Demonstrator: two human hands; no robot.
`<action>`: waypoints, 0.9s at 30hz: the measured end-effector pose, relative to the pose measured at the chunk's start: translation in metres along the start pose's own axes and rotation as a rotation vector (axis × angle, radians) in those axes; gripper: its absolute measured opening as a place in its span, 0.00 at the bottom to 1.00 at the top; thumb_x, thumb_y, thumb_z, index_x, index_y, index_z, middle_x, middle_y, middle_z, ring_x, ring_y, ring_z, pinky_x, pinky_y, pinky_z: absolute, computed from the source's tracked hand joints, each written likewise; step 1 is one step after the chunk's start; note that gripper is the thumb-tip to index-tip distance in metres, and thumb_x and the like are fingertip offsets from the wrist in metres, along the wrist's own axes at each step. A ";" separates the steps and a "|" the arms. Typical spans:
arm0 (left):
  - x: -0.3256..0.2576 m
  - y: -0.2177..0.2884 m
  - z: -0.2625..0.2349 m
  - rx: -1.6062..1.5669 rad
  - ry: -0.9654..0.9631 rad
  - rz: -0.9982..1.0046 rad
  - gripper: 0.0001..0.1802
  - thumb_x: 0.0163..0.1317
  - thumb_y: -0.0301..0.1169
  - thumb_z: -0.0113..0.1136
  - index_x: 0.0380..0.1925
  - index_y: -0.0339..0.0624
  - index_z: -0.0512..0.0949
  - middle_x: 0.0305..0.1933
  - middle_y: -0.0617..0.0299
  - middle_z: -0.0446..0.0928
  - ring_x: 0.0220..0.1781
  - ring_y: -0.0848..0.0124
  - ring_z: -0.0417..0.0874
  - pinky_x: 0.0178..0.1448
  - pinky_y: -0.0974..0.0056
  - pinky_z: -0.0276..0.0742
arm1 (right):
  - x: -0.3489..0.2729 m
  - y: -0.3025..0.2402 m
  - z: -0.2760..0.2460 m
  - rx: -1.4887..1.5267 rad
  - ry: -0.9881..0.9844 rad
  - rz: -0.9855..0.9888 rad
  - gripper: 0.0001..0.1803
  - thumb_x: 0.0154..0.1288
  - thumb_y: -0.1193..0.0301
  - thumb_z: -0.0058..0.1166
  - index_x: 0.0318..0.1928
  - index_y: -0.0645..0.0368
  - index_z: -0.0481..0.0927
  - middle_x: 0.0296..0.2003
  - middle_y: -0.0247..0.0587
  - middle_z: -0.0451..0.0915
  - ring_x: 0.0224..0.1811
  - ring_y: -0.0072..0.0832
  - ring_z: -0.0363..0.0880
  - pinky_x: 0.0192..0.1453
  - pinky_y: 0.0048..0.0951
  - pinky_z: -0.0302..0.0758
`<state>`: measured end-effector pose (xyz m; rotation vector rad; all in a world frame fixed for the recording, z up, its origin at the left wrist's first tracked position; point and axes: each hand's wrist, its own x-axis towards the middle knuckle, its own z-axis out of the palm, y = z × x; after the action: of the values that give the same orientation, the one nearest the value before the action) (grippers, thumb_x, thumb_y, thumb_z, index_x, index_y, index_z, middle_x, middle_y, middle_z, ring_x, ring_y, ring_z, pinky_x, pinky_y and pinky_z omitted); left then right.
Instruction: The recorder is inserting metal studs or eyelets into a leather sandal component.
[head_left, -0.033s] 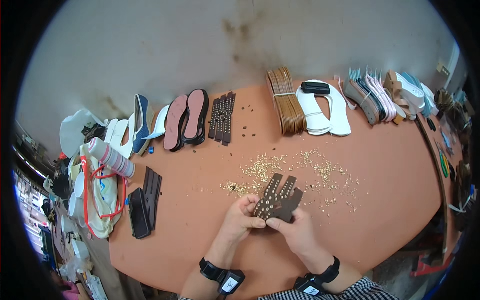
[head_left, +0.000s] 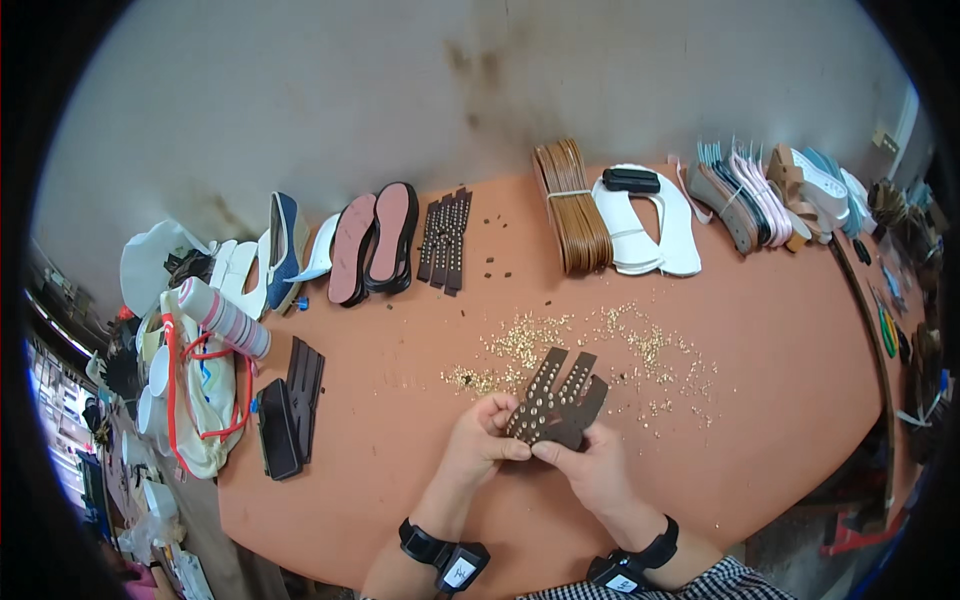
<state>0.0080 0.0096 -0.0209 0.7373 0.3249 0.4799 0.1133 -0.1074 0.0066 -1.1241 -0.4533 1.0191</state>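
Between both hands I hold a dark brown sandal upper (head_left: 543, 401) above the table (head_left: 400, 400). Its strips fan away from me, and rows of gold studs run along most of them; the right-hand strips look plain. My left hand (head_left: 485, 440) pinches the lower left edge, thumb on top. At the lower right, my right hand (head_left: 590, 462) grips it the same way, with the two thumb tips close together. Fingers underneath are hidden. Loose gold studs (head_left: 520, 340) lie scattered just beyond the piece, and more studs (head_left: 655, 355) spread to its right.
At left are dark strips (head_left: 303, 385), a black phone-like case (head_left: 278, 428), a striped cup (head_left: 225, 318) and a bag (head_left: 205, 440). Along the back stand pink-topped soles (head_left: 391, 235), another studded upper (head_left: 444, 240), bundled brown strips (head_left: 572, 205), white insole shapes (head_left: 680, 235) and wedge soles (head_left: 735, 200).
The sandal upper has tilted slightly in my hands. Both hands keep their grip on it. The whole view has shifted down a little at the back of the table.
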 end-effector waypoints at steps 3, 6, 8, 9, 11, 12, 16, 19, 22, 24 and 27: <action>-0.006 0.001 0.002 0.071 0.049 0.062 0.24 0.39 0.10 0.62 0.35 0.39 0.67 0.36 0.60 0.75 0.36 0.72 0.79 0.41 0.70 0.79 | -0.003 -0.004 0.001 -0.108 -0.023 -0.061 0.12 0.53 0.79 0.58 0.40 0.63 0.78 0.35 0.32 0.80 0.36 0.16 0.75 0.43 0.20 0.73; -0.009 0.002 0.005 0.158 0.088 0.122 0.22 0.40 0.11 0.63 0.33 0.40 0.66 0.34 0.63 0.73 0.35 0.74 0.78 0.40 0.70 0.78 | -0.001 -0.002 -0.001 -0.097 -0.058 -0.103 0.12 0.52 0.80 0.58 0.40 0.63 0.79 0.34 0.32 0.80 0.36 0.15 0.75 0.41 0.19 0.73; -0.009 0.002 0.008 0.156 0.086 0.127 0.21 0.41 0.11 0.63 0.32 0.40 0.66 0.33 0.63 0.73 0.35 0.74 0.77 0.40 0.71 0.78 | 0.001 0.001 -0.003 -0.084 -0.048 -0.112 0.12 0.52 0.80 0.58 0.40 0.64 0.79 0.34 0.32 0.80 0.35 0.15 0.75 0.39 0.18 0.74; -0.011 0.000 0.010 0.174 0.115 0.146 0.20 0.42 0.12 0.63 0.32 0.41 0.65 0.32 0.63 0.73 0.34 0.74 0.77 0.39 0.72 0.78 | -0.001 -0.001 -0.002 -0.085 -0.037 -0.085 0.12 0.52 0.80 0.58 0.40 0.64 0.78 0.34 0.33 0.80 0.34 0.16 0.75 0.37 0.18 0.74; -0.013 0.001 0.014 0.216 0.111 0.238 0.20 0.43 0.12 0.62 0.32 0.40 0.65 0.33 0.61 0.74 0.34 0.73 0.78 0.38 0.72 0.79 | -0.002 -0.009 0.002 -0.085 -0.016 -0.029 0.12 0.53 0.81 0.57 0.40 0.64 0.78 0.34 0.35 0.80 0.32 0.18 0.76 0.34 0.19 0.75; -0.013 -0.001 0.015 0.231 0.108 0.275 0.19 0.44 0.12 0.62 0.32 0.40 0.64 0.33 0.60 0.74 0.35 0.73 0.78 0.37 0.71 0.79 | -0.002 -0.006 0.001 0.053 -0.019 0.025 0.12 0.53 0.81 0.57 0.40 0.64 0.77 0.33 0.36 0.79 0.32 0.20 0.76 0.34 0.20 0.75; -0.011 0.007 0.017 0.217 0.061 0.132 0.20 0.45 0.13 0.61 0.36 0.37 0.63 0.36 0.56 0.74 0.37 0.70 0.79 0.38 0.68 0.80 | 0.003 0.000 0.003 0.399 -0.032 0.140 0.12 0.54 0.83 0.54 0.41 0.64 0.74 0.33 0.39 0.78 0.32 0.24 0.76 0.37 0.24 0.75; -0.012 0.008 0.020 0.219 0.056 0.121 0.21 0.45 0.12 0.61 0.38 0.36 0.63 0.37 0.55 0.74 0.37 0.69 0.79 0.38 0.68 0.80 | 0.002 0.000 0.000 0.378 -0.047 0.117 0.13 0.54 0.83 0.54 0.42 0.64 0.74 0.34 0.38 0.78 0.35 0.22 0.76 0.40 0.23 0.75; -0.013 0.008 0.021 0.273 0.080 0.176 0.21 0.44 0.13 0.61 0.37 0.38 0.65 0.35 0.58 0.73 0.36 0.72 0.78 0.39 0.69 0.79 | 0.002 0.001 0.001 0.294 -0.044 0.077 0.14 0.53 0.83 0.56 0.42 0.64 0.75 0.35 0.36 0.78 0.36 0.21 0.76 0.42 0.23 0.75; -0.014 0.004 0.012 0.318 0.081 0.226 0.20 0.44 0.13 0.62 0.35 0.39 0.66 0.34 0.61 0.72 0.35 0.74 0.77 0.39 0.71 0.79 | 0.002 0.000 -0.001 0.237 -0.067 0.064 0.15 0.52 0.82 0.57 0.43 0.63 0.75 0.36 0.35 0.78 0.37 0.20 0.76 0.42 0.22 0.74; -0.013 0.005 0.012 0.310 0.095 0.186 0.20 0.43 0.12 0.63 0.33 0.40 0.66 0.32 0.64 0.71 0.34 0.75 0.77 0.39 0.72 0.78 | 0.003 0.002 -0.004 0.144 -0.087 0.027 0.14 0.52 0.82 0.58 0.42 0.63 0.76 0.36 0.34 0.78 0.37 0.20 0.76 0.43 0.21 0.74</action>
<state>0.0007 -0.0001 -0.0075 1.0543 0.4274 0.6504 0.1173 -0.1065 0.0028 -0.9630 -0.4276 1.1099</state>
